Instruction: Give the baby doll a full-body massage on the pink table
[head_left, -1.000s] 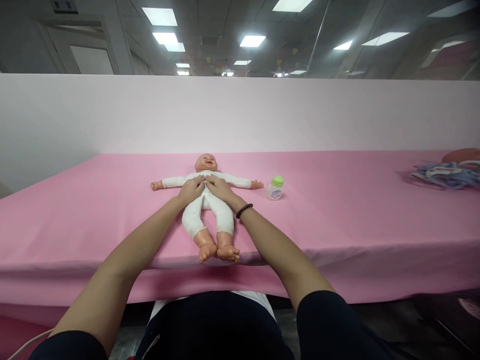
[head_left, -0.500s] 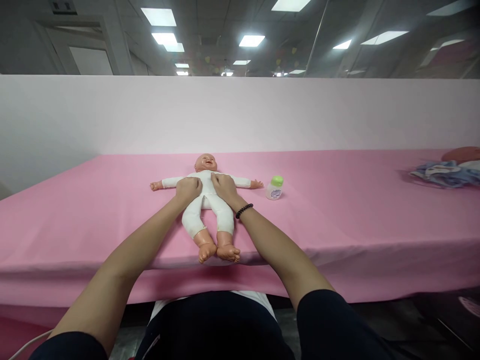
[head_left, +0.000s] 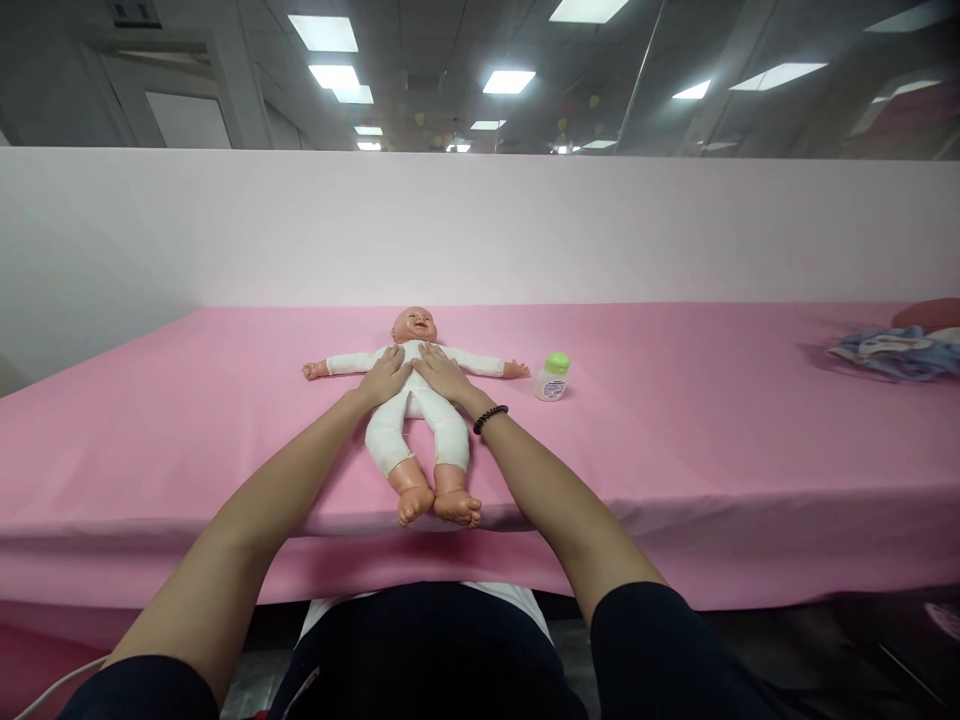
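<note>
A baby doll with a white cloth body lies on its back, arms spread out and bare feet toward me. My left hand rests on the left side of its chest, fingers stretched out toward the head. On the other side of the chest lies my right hand, flat with its fingers extended; a dark beaded bracelet circles that wrist. Just beyond the doll's hand on the right stands a small clear bottle with a green cap, upright.
The doll lies on a table covered in pink cloth, whose front edge hangs down before me. Folded blue and white fabric sits at the far right. Behind rises a white partition with glass above it.
Both hands have opened from curled fists to flat, outstretched fingers on the doll's chest. The view has shifted very slightly; doll and bottle stay in place.
</note>
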